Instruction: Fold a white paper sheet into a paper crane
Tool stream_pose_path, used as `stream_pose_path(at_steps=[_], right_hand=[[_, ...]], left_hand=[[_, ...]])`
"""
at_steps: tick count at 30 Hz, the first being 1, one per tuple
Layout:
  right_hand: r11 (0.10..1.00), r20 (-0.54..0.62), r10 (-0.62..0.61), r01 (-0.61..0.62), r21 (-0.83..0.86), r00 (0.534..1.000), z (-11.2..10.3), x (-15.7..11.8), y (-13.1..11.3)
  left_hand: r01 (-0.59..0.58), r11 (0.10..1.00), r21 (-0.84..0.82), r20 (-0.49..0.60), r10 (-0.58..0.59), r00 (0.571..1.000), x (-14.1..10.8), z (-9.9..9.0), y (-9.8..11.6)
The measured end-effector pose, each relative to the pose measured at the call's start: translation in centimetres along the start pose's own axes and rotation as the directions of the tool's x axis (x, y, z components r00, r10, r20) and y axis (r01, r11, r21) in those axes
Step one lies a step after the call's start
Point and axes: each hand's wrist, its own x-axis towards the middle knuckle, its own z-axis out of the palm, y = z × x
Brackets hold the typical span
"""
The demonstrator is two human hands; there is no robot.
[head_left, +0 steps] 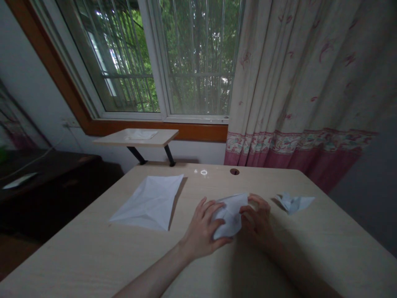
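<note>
Both the left hand [200, 235] and the right hand [259, 218] grasp a bent white paper [232, 212] from opposite sides, around the middle of the counter [124, 267]. Such thin paper probably wants light fingertip pressure, even support and aligned edges before any crease is pressed. One creased sheet [149, 203] lies to the left, a small folded paper [293, 203] to the right. Behind are a raised shelf [113, 139], barred window [198, 62] and floral curtain [297, 95].

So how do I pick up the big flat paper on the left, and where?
I'd pinch the big flat paper by its right edge, coming from the right. The shadow beside that edge suggests it sits slightly up off the table.
</note>
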Motion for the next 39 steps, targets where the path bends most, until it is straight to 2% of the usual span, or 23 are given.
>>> stream_pose_path(at_steps=[4,15,20,25,32,35,39], right_hand=[[1.0,0.0,-0.01,0.01,-0.002,1.0,0.0,-0.1,0.0],[0.994,-0.024,-0.017,0.014,-0.109,1.0,-0.2,0.2,-0.4],[0.965,0.045,-0.169,0.175,-0.194,0.985,-0.8,0.6,-0.3],[0.951,0.093,-0.238,0.251,-0.178,0.967,-1.5,1.2,-0.6],[0.952,0.147,-0.274,0.289,-0.099,0.95,-1.8,0.9,-0.2],[0.948,0.179,-0.298,0.313,-0.058,0.938,-1.8,1.0,-0.1],[0.957,0.184,-0.27,0.284,-0.056,0.945,-1.5,0.9,0.1]], left_hand=[[-0.051,0.998,0.033,-0.009,0.052,0.999,-0.2,0.4,0.5],[0.004,1.0,-0.03,0.162,0.001,0.987,-0.6,1.4,-0.1],[0.038,0.995,-0.093,0.203,-0.018,0.979,-0.7,1.5,-0.3],[0.084,0.98,-0.182,0.232,-0.04,0.972,-0.3,0.8,-0.3],[0.144,0.942,-0.303,0.317,-0.042,0.947,0.3,-0.6,-0.3],[0.155,0.937,-0.314,0.322,-0.048,0.946,0.3,-0.7,-0.3],[0.173,0.946,-0.276,0.316,-0.081,0.945,0.1,-0.3,-0.5]])
